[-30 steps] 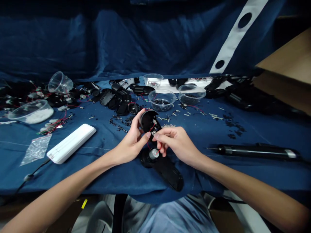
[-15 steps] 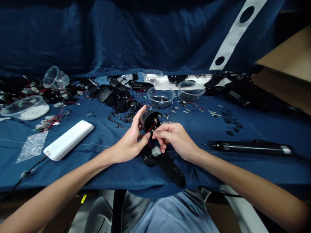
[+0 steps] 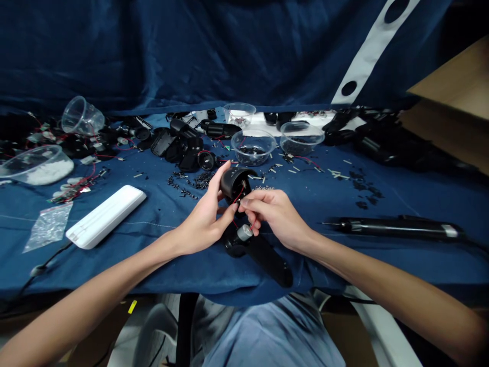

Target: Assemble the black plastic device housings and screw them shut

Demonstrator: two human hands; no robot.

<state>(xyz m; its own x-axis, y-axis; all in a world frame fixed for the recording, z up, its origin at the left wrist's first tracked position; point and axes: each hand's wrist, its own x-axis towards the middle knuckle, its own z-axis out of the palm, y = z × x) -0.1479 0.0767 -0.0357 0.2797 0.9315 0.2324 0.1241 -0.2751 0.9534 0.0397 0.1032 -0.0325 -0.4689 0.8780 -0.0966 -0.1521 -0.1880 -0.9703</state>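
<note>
Apparently at wiring, the left hand (image 3: 202, 223) grips a black casing (image 3: 229, 182); the right hand (image 3: 279, 214), its hold unclear, nears the red wire (image 3: 239, 194); precise alignment seems called for.

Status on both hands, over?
Left hand gripping housing. Right hand pinched at its open side; anything held too small to tell. Red wire inside; motor, handle close below.

I'm holding the shell (image 3: 230, 184) beyond the handle (image 3: 270, 262); a bowl (image 3: 237, 152) is standing farther back (parts (image 3: 252, 151) are lying in it), the device (image 3: 106, 216) is lying on my left, the screwdriver (image 3: 397, 228) on my right.
</note>
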